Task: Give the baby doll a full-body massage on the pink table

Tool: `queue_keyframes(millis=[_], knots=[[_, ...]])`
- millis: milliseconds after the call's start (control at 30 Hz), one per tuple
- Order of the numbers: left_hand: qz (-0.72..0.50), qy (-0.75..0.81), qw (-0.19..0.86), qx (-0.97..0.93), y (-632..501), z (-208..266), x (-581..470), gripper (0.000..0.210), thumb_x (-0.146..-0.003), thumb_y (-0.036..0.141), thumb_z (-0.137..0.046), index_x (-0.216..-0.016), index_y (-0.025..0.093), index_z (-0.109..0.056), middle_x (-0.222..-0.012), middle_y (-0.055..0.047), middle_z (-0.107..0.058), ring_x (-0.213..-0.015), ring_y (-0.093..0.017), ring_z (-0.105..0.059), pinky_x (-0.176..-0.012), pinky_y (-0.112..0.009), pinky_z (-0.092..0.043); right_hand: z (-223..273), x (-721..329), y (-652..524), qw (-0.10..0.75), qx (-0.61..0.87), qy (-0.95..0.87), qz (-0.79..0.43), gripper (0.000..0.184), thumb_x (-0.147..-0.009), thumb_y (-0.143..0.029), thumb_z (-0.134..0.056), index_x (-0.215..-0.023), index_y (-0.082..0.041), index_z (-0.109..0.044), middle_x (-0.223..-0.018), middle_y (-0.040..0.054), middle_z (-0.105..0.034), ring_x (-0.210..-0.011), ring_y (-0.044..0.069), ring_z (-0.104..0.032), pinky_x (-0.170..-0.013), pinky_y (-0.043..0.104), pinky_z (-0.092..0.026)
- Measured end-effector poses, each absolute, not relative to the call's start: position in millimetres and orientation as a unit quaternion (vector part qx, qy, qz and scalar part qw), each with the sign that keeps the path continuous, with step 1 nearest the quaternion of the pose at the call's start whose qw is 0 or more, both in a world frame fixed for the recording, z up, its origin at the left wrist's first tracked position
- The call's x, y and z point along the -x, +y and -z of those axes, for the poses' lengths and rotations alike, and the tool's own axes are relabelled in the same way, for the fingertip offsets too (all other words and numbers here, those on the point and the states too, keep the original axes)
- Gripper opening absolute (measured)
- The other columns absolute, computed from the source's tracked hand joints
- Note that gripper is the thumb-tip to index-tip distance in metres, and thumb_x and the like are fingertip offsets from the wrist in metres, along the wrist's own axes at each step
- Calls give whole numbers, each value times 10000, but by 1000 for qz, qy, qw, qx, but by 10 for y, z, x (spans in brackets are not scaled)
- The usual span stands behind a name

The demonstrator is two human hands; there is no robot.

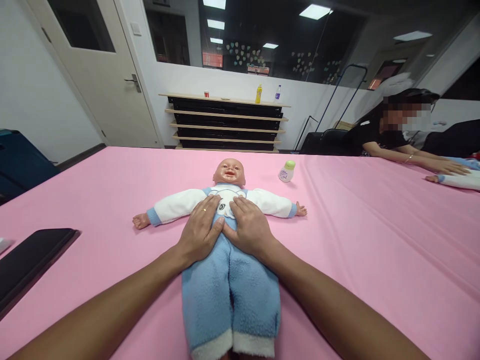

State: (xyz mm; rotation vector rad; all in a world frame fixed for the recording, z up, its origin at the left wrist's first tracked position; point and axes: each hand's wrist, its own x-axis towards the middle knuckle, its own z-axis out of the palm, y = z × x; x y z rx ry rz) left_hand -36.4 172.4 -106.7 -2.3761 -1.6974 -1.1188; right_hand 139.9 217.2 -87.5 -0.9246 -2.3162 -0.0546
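A baby doll [229, 172] lies on its back on the pink-covered table [360, 240], head away from me and arms spread wide. It wears a white top [265, 201] with light blue cuffs and fuzzy blue trousers [232, 290]. My left hand [200, 227] rests flat on the left of its torso, fingers extended, with a ring on one finger. On the other side of the torso my right hand [249, 225] lies flat too. The two thumbs meet at the waist of the trousers. Part of the print on the top shows between my hands.
A small bottle with a green cap [287, 171] stands right of the doll's head. At the left edge lies a black flat case [37, 260]. Another person [393, 125] leans over the table at the right, hands on another doll [459, 180]. Shelves [227, 114] stand behind.
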Motion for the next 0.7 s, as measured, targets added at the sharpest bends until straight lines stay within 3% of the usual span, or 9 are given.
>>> queue_keyframes(millis=[200,300,467,700], knots=[[358,-543,10,760,1721,1063,360,549,-1010,372,-343,-1515,160,-311,-1538,-132,-389,-1461,-250,-297,-1206,-506,-266,875,-1427,2165,364,308,-878,42,290,-926,-397,-551,-937,-136,-678,-992,142,-696,-1038,268,-626,-957,429,-482],[358,-540,14,761,1721,1063,359,546,-1011,368,-341,-1511,149,-314,-1537,-137,-388,-1461,-247,-295,-1207,-499,-263,864,-1441,2179,369,257,-892,39,267,-957,-342,-521,-890,-141,-684,-953,115,-698,-991,240,-627,-942,407,-485],[354,-540,18,763,1732,1079,367,552,-1007,374,-350,-1508,142,-318,-1533,-144,-391,-1461,-255,-293,-1205,-502,-264,830,-1440,2215,343,189,-920,1,257,-962,-275,-498,-1108,-160,-675,-1149,105,-676,-1134,231,-586,-1017,415,-459],[362,-536,13,763,1742,1081,373,549,-1004,367,-352,-1510,158,-318,-1536,-128,-393,-1459,-250,-299,-1209,-503,-261,845,-1422,2222,309,252,-916,-30,486,-932,-355,-543,-1375,-156,-536,-1411,122,-536,-1344,261,-459,-1165,493,-327]])
